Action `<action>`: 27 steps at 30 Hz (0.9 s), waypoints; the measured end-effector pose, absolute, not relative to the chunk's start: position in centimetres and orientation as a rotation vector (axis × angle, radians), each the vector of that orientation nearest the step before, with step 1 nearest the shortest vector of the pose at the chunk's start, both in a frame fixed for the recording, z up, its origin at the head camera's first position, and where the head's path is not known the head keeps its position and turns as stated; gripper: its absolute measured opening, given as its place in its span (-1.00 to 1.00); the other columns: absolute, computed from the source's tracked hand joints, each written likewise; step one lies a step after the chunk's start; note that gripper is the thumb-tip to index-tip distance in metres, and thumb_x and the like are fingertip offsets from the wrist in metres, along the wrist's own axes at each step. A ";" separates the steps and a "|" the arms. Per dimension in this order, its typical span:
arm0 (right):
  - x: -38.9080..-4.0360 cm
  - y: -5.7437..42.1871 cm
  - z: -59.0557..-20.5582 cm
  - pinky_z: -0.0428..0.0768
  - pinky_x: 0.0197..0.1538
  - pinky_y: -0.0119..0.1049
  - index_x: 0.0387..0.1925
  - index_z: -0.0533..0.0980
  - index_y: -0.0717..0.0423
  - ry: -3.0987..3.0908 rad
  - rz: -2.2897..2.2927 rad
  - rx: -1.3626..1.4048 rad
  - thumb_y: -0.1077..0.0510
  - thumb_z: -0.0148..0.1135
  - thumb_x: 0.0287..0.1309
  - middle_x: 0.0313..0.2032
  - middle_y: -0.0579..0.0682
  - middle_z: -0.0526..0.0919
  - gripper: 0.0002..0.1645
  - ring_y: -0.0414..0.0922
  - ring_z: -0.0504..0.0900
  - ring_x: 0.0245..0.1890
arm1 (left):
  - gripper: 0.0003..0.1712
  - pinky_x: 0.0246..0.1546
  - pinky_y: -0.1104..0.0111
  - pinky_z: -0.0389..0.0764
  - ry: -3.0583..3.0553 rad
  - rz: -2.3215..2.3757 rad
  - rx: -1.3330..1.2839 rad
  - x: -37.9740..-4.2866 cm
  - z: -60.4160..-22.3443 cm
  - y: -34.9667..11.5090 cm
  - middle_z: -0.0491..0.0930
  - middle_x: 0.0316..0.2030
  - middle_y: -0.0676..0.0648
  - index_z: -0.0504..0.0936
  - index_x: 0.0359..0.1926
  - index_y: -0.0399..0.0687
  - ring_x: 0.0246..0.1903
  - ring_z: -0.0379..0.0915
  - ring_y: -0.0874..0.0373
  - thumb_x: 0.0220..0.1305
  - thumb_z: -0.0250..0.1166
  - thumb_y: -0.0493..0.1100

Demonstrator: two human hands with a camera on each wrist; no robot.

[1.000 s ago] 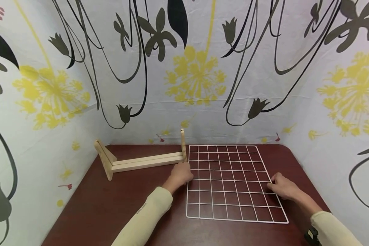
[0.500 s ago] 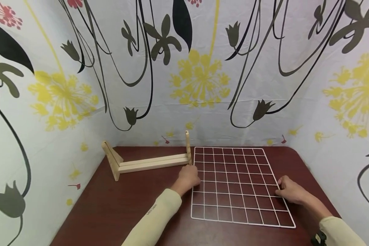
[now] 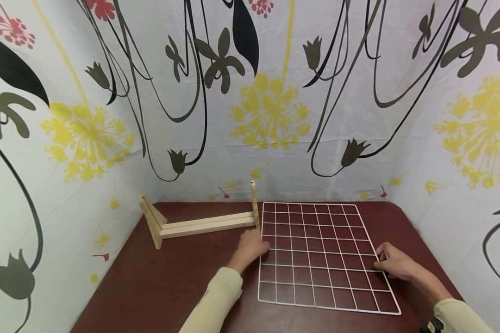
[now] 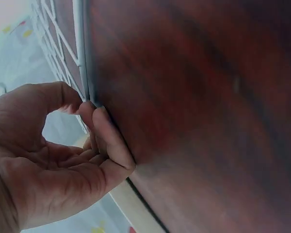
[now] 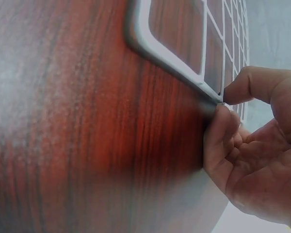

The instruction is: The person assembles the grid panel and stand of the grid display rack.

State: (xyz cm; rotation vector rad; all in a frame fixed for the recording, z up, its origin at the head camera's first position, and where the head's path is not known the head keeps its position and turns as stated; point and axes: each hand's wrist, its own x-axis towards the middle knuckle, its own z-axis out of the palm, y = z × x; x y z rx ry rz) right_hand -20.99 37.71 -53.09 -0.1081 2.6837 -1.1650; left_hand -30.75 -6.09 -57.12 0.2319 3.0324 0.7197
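Observation:
A white wire grid panel point(image 3: 309, 251) lies on the dark red-brown table, its rows running away from me. My left hand point(image 3: 250, 246) pinches the panel's left rim between thumb and fingers, close to the foot of a wooden upright. In the left wrist view the fingertips point(image 4: 103, 116) meet the thumb at the rim, low against the table. On the opposite side, my right hand point(image 3: 396, 262) pinches the right rim. The right wrist view has its thumb over the wire and its curled fingers beneath, near a rounded corner of the grid panel point(image 5: 174, 60).
A pale wooden stand point(image 3: 208, 225) with a long crossbar and an upright piece at each end is left of the panel. Patterned fabric point(image 3: 275, 175) rises behind the table point(image 3: 183, 286) and along both sides.
The head view has shifted slightly, first sideways, then a little upward. Both hands keep their holds on the panel's rims; the panel and wooden stand show no clear movement.

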 end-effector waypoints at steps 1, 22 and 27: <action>-20.9 37.7 -53.2 0.57 -0.49 -0.31 -0.07 0.26 0.41 2.677 -1.167 -0.105 0.32 0.27 0.22 -0.30 0.07 0.38 -0.59 -0.18 0.43 -0.45 | -0.80 -0.50 0.18 0.59 3.022 0.763 0.203 -30.9 -57.6 -6.3 0.60 -0.55 -0.07 0.54 -0.55 0.04 -0.52 0.54 0.02 0.05 0.33 -0.02; -20.9 37.7 -53.2 0.55 -0.36 -0.36 0.03 0.30 0.43 2.640 -1.184 -0.033 0.28 0.21 0.31 -0.24 0.01 0.44 -0.60 -0.32 0.43 -0.42 | -0.50 -0.43 0.27 0.50 2.723 1.319 -0.026 -29.2 -56.4 -8.0 0.74 -0.55 0.06 0.66 -0.67 0.08 -0.49 0.53 0.10 0.38 0.13 0.11; -21.0 37.8 -53.6 0.57 -0.34 -0.37 0.04 0.28 0.44 2.628 -1.211 -0.005 0.29 0.18 0.33 -0.24 -0.02 0.43 -0.61 -0.34 0.44 -0.40 | -0.61 -0.18 0.39 0.63 2.417 1.779 -0.120 -27.2 -53.6 -7.1 0.83 -0.34 -0.16 0.76 -0.23 -0.28 -0.32 0.74 0.13 0.43 0.15 -0.05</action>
